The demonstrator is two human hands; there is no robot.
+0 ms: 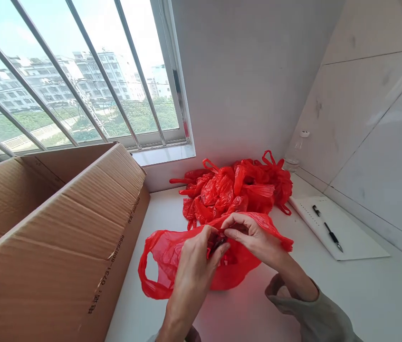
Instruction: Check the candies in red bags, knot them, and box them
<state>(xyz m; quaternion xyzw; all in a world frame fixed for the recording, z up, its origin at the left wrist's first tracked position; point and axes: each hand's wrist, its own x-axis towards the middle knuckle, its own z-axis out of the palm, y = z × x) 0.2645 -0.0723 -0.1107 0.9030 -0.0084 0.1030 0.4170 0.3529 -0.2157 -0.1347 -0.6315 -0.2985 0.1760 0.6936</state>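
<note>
A white table [375, 299] holds a red bag [168, 259] centrally, a bag heap [222, 187] at twelve o'clock, bottle [292, 164] at one, notepad [347, 232] two, carton [80, 237] nine.

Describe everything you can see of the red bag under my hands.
The bag looks like thin, glossy red plastic, see-through in places. It lies crumpled and spread sideways on the white table, in front of a pile of red bags. A handle loop stands open at its left end, with white showing through. Your left hand and right hand are over its middle, hiding part of it, beside something dark that I can't make out.
</note>
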